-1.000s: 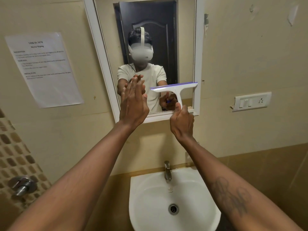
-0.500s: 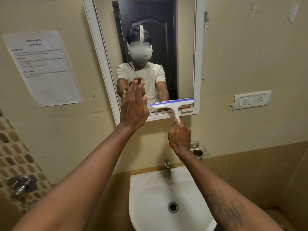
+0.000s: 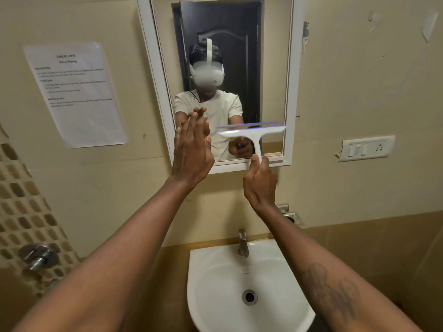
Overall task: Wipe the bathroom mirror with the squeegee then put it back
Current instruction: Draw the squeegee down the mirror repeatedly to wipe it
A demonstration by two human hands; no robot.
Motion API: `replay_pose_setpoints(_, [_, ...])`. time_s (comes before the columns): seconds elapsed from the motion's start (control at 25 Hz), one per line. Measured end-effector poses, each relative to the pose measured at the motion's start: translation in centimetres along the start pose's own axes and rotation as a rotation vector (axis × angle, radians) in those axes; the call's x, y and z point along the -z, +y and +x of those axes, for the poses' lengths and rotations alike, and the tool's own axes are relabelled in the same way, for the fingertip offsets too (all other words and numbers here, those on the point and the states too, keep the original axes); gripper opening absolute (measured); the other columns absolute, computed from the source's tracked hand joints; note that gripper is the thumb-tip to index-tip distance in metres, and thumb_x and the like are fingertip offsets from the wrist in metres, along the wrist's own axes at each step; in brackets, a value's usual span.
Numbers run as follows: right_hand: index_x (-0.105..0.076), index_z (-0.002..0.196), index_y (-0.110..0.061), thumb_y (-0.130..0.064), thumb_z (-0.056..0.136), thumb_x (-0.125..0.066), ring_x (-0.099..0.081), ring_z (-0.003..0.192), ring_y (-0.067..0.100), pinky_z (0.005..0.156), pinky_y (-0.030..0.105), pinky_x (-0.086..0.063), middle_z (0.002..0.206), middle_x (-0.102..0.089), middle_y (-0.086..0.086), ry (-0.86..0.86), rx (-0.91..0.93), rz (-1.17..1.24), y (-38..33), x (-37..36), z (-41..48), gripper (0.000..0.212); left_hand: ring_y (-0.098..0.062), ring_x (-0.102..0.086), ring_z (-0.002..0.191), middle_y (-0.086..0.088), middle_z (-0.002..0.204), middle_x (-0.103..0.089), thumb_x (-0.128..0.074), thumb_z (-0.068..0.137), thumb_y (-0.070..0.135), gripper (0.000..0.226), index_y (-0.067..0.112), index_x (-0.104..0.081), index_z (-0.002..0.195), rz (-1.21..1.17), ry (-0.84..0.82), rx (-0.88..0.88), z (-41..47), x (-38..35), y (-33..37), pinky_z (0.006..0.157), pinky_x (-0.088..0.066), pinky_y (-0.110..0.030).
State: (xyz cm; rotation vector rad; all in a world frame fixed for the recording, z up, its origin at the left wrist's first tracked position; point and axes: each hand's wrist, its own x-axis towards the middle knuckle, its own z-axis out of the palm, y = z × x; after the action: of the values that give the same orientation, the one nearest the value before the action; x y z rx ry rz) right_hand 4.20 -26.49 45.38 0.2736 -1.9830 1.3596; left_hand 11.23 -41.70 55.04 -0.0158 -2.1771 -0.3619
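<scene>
A white-framed mirror (image 3: 291,68) hangs on the beige wall above the basin. My right hand (image 3: 260,185) grips the handle of a white squeegee (image 3: 251,134) whose blue-edged blade lies level across the lower right of the glass. My left hand (image 3: 191,152) is flat, fingers straight and close together, pressed against the lower left part of the mirror. The glass reflects a person in a white shirt and headset and a dark door.
A white basin (image 3: 215,283) with a metal tap (image 3: 242,243) sits below the mirror. A small metal holder (image 3: 291,215) is fixed to the wall behind my right wrist. A switch plate (image 3: 366,148) is at right, a printed sheet (image 3: 76,94) at left, a wall valve (image 3: 39,256) low left.
The squeegee went down to the mirror's bottom edge half a second ago, then came back up to the lower right of the glass. My left hand stayed pressed on the mirror.
</scene>
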Motion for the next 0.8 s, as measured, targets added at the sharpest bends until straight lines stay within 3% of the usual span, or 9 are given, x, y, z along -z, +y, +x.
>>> replay_pose_setpoints(0.12, [-0.059,0.104,-0.009,-0.044,0.108,-0.032,-0.038,0.052,0.000,0.047,0.016,-0.021,0.069,-0.052,-0.006,0.044,0.039,0.006,-3.3,-0.9,2.3,0.045,-0.027,-0.028,0.160,-0.006,0.171,-0.031,-0.052,0.101,0.009,0.056,0.013,-0.040,0.156,0.017,0.027,0.009,0.5,0.8,-0.9,0.127,-0.027,-0.057])
replay_pose_setpoints(0.28, [-0.054,0.131,-0.005,-0.045,0.110,-0.033,-0.054,0.059,0.008,0.052,0.028,-0.040,0.070,-0.054,-0.009,-0.025,0.081,0.014,-5.3,-2.9,3.7,0.050,-0.026,-0.026,0.161,-0.005,0.172,-0.029,-0.052,0.102,0.009,0.057,0.015,-0.038,0.157,0.021,0.038,0.010,0.8,1.5,-1.7,0.127,-0.027,-0.058])
replay_pose_setpoints(0.52, [-0.059,0.104,-0.008,-0.040,0.110,-0.036,-0.063,0.066,0.028,0.058,0.041,-0.051,0.075,-0.064,0.010,-0.067,-0.007,0.021,-3.9,-4.4,2.2,0.040,-0.027,-0.029,0.160,-0.006,0.172,-0.031,-0.054,0.101,0.008,0.056,0.014,-0.041,0.155,0.027,0.053,0.010,0.9,1.3,-3.0,0.128,-0.028,-0.058])
replay_pose_setpoints(0.64, [-0.058,0.102,-0.008,-0.035,0.111,-0.037,-0.059,0.057,0.024,0.052,0.042,-0.050,0.068,-0.059,0.007,-0.100,-0.010,0.023,-2.3,-4.5,-0.2,0.036,-0.027,-0.029,0.160,-0.006,0.171,-0.031,-0.054,0.100,0.008,0.054,0.013,-0.042,0.153,0.025,0.029,0.019,0.2,0.5,-3.6,0.127,-0.028,-0.058])
replay_pose_setpoints(0.8, [-0.057,0.099,-0.010,-0.040,0.110,-0.035,-0.059,0.060,0.028,0.052,0.044,-0.050,0.070,-0.059,0.009,-0.158,-0.136,-0.045,0.1,-4.6,-3.7,0.038,-0.030,-0.035,0.156,-0.009,0.169,-0.034,-0.054,0.100,0.007,0.053,0.012,-0.043,0.151,0.022,-0.012,0.027,-0.8,-0.4,-4.0,0.125,-0.030,-0.059])
